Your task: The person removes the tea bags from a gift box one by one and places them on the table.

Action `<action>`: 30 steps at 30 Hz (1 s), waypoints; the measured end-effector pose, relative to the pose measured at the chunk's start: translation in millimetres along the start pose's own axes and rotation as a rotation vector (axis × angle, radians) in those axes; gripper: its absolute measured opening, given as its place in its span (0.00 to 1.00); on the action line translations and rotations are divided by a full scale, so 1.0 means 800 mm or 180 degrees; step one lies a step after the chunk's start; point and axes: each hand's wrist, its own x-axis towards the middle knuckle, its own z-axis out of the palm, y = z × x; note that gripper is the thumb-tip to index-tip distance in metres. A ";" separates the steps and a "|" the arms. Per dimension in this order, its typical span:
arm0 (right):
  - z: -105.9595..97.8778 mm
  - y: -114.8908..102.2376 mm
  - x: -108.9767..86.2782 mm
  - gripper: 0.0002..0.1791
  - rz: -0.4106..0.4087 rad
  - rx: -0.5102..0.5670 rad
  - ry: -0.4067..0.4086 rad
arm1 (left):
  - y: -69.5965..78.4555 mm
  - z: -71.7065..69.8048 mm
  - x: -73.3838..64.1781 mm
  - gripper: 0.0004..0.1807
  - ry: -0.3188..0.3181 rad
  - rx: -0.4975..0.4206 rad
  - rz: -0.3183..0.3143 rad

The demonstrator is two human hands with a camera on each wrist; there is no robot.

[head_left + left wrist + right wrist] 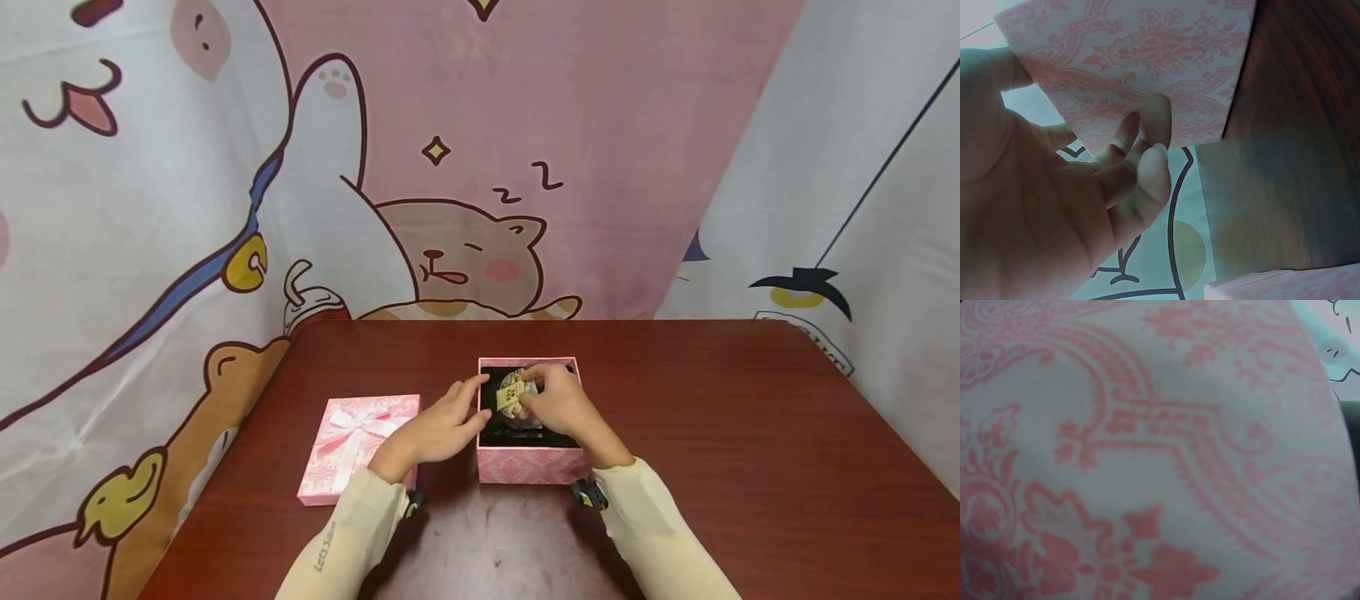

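Note:
A pink patterned gift box (528, 467) stands uncovered on the table, its inside black. In it shows a round patterned item (516, 414) with a yellowish label (509, 395) across it. My right hand (558, 404) reaches in from the right and pinches the round item's right edge between thumb and fingers. At the box's left rim is my left hand (446, 425), thumb and forefinger tips right at the edge. The left wrist view shows the other fingers (1155, 122) loosely bent beside the box wall (1147, 56). Box wall (1147, 462) fills the right wrist view, hiding the right hand there.
The pink box lid (330, 454) with a ribbon bow (360, 423) lies left of the box, partly behind the left forearm. Beneath everything is a reddish-brown wooden table (720, 450). A cartoon-printed cloth (600, 167) hangs behind and at the sides.

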 end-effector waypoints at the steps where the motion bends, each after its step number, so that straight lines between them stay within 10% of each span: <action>1: -0.001 0.000 -0.001 0.20 -0.0004 0.0035 -0.0013 | 0.000 0.000 0.000 0.33 -0.0001 0.0000 0.0001; 30: -0.029 -0.004 -0.024 0.18 0.0000 0.0157 0.0001 | 0.000 0.000 -0.002 0.34 -0.0076 -0.0075 -0.0022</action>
